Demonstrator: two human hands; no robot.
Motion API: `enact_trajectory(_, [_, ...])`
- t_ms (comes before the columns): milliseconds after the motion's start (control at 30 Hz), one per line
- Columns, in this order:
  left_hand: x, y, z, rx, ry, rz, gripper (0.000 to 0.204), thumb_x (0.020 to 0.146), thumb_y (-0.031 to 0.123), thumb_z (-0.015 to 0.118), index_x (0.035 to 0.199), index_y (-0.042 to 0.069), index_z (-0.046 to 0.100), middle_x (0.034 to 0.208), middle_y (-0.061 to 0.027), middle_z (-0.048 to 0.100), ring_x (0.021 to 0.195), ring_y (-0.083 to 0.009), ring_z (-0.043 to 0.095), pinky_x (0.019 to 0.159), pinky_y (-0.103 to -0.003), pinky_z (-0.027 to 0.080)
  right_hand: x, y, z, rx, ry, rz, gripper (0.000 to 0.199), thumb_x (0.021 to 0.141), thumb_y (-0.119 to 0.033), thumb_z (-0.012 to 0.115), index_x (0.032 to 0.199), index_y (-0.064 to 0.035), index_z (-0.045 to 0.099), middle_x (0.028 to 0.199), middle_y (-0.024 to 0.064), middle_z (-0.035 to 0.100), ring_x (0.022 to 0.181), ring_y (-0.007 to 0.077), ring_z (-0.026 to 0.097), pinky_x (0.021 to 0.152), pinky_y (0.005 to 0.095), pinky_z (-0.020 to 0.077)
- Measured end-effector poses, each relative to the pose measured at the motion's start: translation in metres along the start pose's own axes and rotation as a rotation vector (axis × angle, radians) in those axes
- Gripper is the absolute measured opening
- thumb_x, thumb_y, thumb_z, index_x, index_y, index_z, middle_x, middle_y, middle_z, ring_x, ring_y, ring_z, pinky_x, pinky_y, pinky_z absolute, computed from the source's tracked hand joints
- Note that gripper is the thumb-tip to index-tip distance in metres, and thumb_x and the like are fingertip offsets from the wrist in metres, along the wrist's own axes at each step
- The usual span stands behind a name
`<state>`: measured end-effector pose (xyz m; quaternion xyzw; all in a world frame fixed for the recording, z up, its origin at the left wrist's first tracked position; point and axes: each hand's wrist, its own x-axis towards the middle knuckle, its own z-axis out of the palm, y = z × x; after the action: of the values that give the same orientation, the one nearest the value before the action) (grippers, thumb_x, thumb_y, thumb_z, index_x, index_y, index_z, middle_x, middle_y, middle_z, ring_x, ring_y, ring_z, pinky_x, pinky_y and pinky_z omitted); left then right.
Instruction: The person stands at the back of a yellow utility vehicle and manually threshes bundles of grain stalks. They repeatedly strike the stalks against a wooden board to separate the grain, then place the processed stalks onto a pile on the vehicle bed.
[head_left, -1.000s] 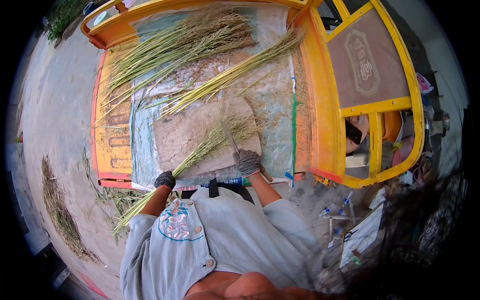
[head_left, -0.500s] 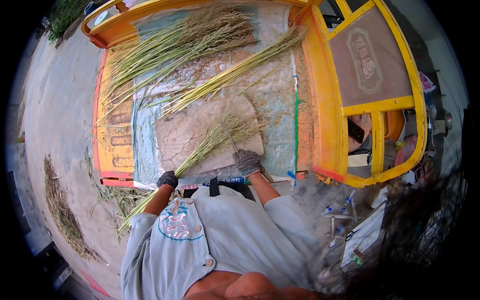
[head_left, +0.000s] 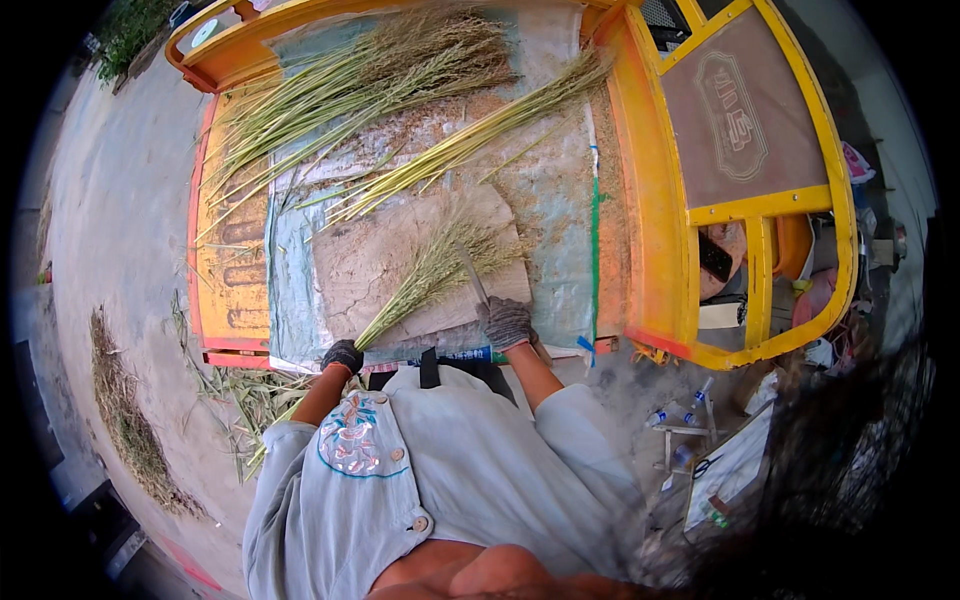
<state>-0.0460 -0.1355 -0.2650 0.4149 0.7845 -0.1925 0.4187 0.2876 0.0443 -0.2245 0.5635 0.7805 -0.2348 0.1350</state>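
Note:
My left hand (head_left: 343, 356), in a dark knit glove, is closed round the stems of a bundle of green seed-headed stalks (head_left: 418, 282). The seed heads fan out over a worn wooden board (head_left: 352, 268), while the stem ends run back beside my left arm. In my gloved right hand (head_left: 508, 322) is a narrow, greyish, stick-like tool (head_left: 473, 274); whether it is wood or metal I cannot tell. Its far end lies across the seed heads, and its handle end is mostly hidden by my hand.
Beyond the board lie a thin bundle of stalks (head_left: 440, 152) and a larger heap (head_left: 330, 105), on a seed-strewn sheet (head_left: 560, 290). A yellow metal frame (head_left: 650, 250) stands at the right. Dried stalks (head_left: 130, 420) lie on the ground at left.
My right hand and the tool have shifted slightly to the right. My left hand has moved a little right with the bundle, whose stem ends show less beside my arm.

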Motion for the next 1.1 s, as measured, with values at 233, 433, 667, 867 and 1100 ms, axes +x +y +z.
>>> enact_trajectory(233, [0.016,-0.02,0.011,-0.099,-0.093,0.147,0.044,0.068,0.042,0.062,0.087,0.002,0.067,0.084,-0.0236,0.063,0.082,-0.0366,0.062,0.074,-0.041,0.049,0.034,0.022,0.016,-0.081,-0.206,-0.14,0.043,0.088,-0.045,0.041,0.097,-0.0085,0.062,0.09,0.0178,0.065,0.087,0.0342,0.062,0.077,0.0483,0.0457])
enact_trajectory(433, [0.022,-0.025,0.027,-0.256,-0.302,0.052,0.042,0.07,0.042,0.069,0.082,0.001,0.066,0.065,-0.0121,0.062,0.055,-0.0202,0.059,0.053,-0.035,0.048,0.042,0.051,-0.027,-0.027,0.027,0.252,0.048,0.088,-0.047,0.039,0.096,-0.0046,0.061,0.083,0.0202,0.065,0.081,0.0367,0.063,0.073,0.0469,0.048])
enact_trajectory(667, [0.019,-0.025,0.011,-0.603,-0.5,0.026,0.034,0.076,0.036,0.07,0.064,0.006,0.057,0.053,-0.0027,0.048,0.044,-0.0137,0.045,0.04,-0.029,0.036,-0.033,-0.08,0.042,-0.094,-0.069,-0.509,0.038,0.084,-0.044,0.047,0.094,-0.0108,0.063,0.083,0.0162,0.065,0.082,0.0335,0.062,0.076,0.0467,0.0461])
enact_trajectory(867, [0.021,-0.057,0.01,-0.815,-0.752,0.073,0.03,0.079,0.036,0.068,0.072,0.009,0.057,0.054,-0.0005,0.045,0.043,-0.0108,0.039,0.038,-0.025,0.032,0.019,-0.019,0.033,-0.02,-0.128,0.256,0.046,0.088,-0.045,0.04,0.105,-0.0069,0.059,0.095,0.0199,0.064,0.09,0.0357,0.062,0.081,0.0463,0.0463])
enact_trajectory(1100, [0.046,-0.099,0.029,-0.789,-0.931,0.13,0.026,0.082,0.034,0.065,0.076,0.01,0.058,0.06,0.003,0.049,0.048,-0.0066,0.041,0.043,-0.022,0.033,0.011,-0.014,0.006,-0.082,0.357,0.317,0.043,0.087,-0.046,0.044,0.083,-0.0067,0.06,0.074,0.0182,0.063,0.07,0.0358,0.062,0.066,0.0482,0.0475])
